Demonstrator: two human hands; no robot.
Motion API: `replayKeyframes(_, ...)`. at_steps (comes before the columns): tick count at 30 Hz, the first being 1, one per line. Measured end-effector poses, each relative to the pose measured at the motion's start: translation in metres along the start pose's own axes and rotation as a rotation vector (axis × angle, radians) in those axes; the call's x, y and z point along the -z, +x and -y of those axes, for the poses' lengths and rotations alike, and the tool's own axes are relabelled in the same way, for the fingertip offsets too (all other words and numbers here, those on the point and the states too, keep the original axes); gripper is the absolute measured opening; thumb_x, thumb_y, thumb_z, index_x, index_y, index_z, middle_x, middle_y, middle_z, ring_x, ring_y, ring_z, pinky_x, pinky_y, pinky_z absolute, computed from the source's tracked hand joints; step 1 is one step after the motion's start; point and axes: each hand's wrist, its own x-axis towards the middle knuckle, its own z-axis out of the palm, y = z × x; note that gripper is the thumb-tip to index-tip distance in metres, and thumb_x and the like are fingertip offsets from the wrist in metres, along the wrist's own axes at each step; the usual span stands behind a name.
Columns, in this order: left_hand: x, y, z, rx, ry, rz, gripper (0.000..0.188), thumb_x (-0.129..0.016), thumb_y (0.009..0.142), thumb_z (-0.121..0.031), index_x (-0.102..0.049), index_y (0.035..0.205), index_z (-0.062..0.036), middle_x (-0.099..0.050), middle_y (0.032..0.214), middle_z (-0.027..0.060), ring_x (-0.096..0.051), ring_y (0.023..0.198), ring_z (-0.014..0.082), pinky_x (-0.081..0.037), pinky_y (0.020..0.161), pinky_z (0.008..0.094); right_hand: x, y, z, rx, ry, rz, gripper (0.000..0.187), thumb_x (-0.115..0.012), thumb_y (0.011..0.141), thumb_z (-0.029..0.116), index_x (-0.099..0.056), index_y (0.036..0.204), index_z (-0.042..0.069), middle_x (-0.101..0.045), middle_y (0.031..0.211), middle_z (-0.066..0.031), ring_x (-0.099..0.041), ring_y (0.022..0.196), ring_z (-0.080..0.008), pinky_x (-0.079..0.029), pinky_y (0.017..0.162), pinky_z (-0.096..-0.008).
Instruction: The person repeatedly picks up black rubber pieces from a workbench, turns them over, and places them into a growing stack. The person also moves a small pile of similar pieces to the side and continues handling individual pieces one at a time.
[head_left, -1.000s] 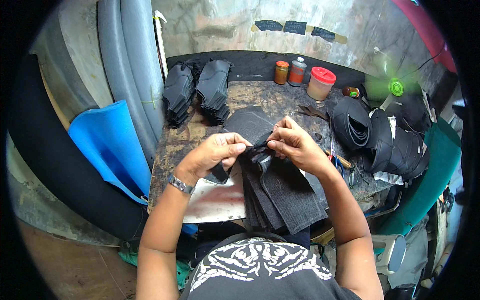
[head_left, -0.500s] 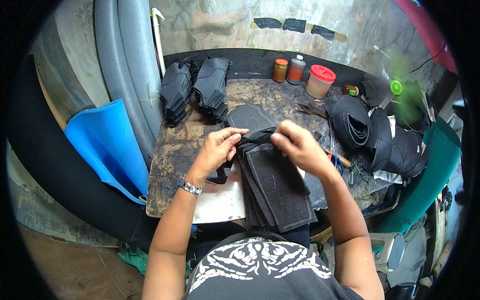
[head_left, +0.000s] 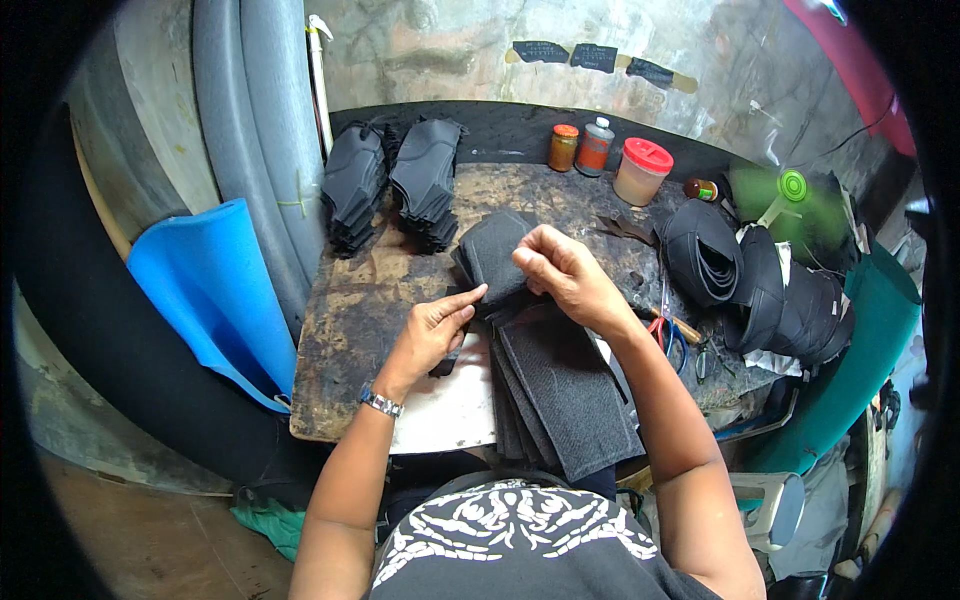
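Gripping a folded black pad (head_left: 492, 255) near the middle of the bench (head_left: 345, 330), the right hand (head_left: 562, 275) closes its fingers over the pad's top edge, while the left hand (head_left: 435, 330) lies half open with its fingertips touching the pad's lower left side. Just below the hands a stack of dark rough sheets (head_left: 570, 395) runs toward the near edge and overhangs it, partly on a pale board (head_left: 445, 410). At the far left corner stand two piles of black moulded pieces (head_left: 395, 185). Along the far edge sit a small orange-lidded jar (head_left: 563, 147), a bottle (head_left: 596, 147) and a red-lidded tub (head_left: 642, 170). Rolled black rubber (head_left: 760, 280) crowds the right end, with scissors (head_left: 668, 330) near the right forearm and a green fan (head_left: 790, 190) beyond. The bench top is brown, stained and worn. Behind it rises a patchy concrete wall (head_left: 440, 50); grey rolled sheets (head_left: 245, 130) and a blue mat (head_left: 215, 295) lean at the left.
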Motion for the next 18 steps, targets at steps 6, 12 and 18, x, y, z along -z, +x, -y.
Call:
replayKeyframes(6,0.012,-0.003,-0.014,-0.262,0.402,-0.016,0.015,-0.059,0.095,-0.015,-0.067,0.096,-0.0029,-0.050,0.057,-0.0007,-0.047,0.052,0.0059,-0.038,0.049,0.0237,-0.001,0.002,-0.004,0.175,-0.378,0.082,0.015,-0.054,0.089,0.001,-0.061,0.101,-0.003,-0.063,0.082,-0.0091,-0.058,0.075,-0.0166,-0.048,0.071,-0.0294)
replayKeyframes(12,0.020,-0.005,-0.012,-0.311,0.475,0.092,0.016,-0.059,0.094,-0.012,-0.060,0.083,0.0000,-0.049,0.057,0.0005,-0.048,0.053,0.0053,-0.040,0.050,0.0244,-0.011,-0.003,-0.005,0.132,-0.395,0.011,0.015,-0.053,0.084,-0.004,-0.063,0.094,-0.005,-0.064,0.080,-0.0183,-0.064,0.076,-0.0273,-0.050,0.070,-0.0355)
replayKeyframes(18,0.027,-0.002,-0.045,-0.527,0.583,-0.030,0.015,-0.065,0.088,-0.014,-0.060,0.085,0.0003,-0.060,0.075,0.0158,-0.061,0.070,0.0231,-0.047,0.065,0.0344,-0.014,-0.002,-0.011,0.350,-0.641,0.043,0.013,-0.059,0.080,-0.001,-0.062,0.093,-0.001,-0.064,0.088,-0.0177,-0.064,0.084,-0.0339,-0.050,0.076,-0.0384)
